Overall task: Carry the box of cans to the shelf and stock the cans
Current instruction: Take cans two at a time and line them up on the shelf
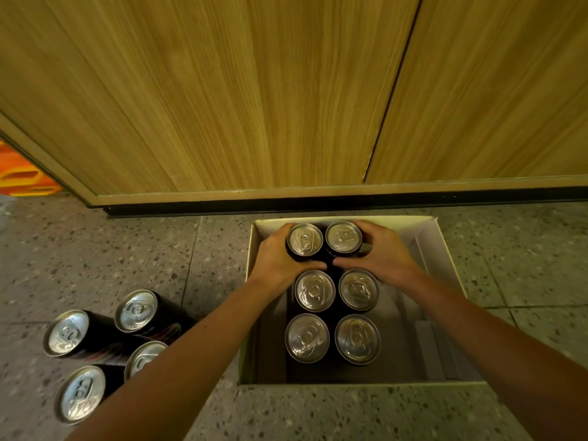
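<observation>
Filling the upper half of the view, a wall of wood-grain panels (222,90) runs down to a dark base strip, with a thin dark seam between two of the panels. Below it lies a speckled, tiled floor (95,249). An open cardboard box (445,249) sits on that floor just in front of the base strip, its pale inner walls showing.

Two bare forearms reach in from the bottom edge to the far end of the box. The left hand (275,262) is curled round the far-left can (304,240), and the right hand (385,253) is curled round the far-right can (343,237). These two cans stand side by side, touching, and the thumbs nearly meet in front of them.

Four more cans remain upright in the box, in two rows of two behind the gripped pair: a middle pair (314,290) and a near pair (357,339). All have silver tops and dark sides.

Outside the box, a group of four like cans (66,333) stands on the floor to the left, one of them partly hidden by the left forearm.

At the far left edge, a bit of an orange and yellow object (22,176) shows beside the panels.
</observation>
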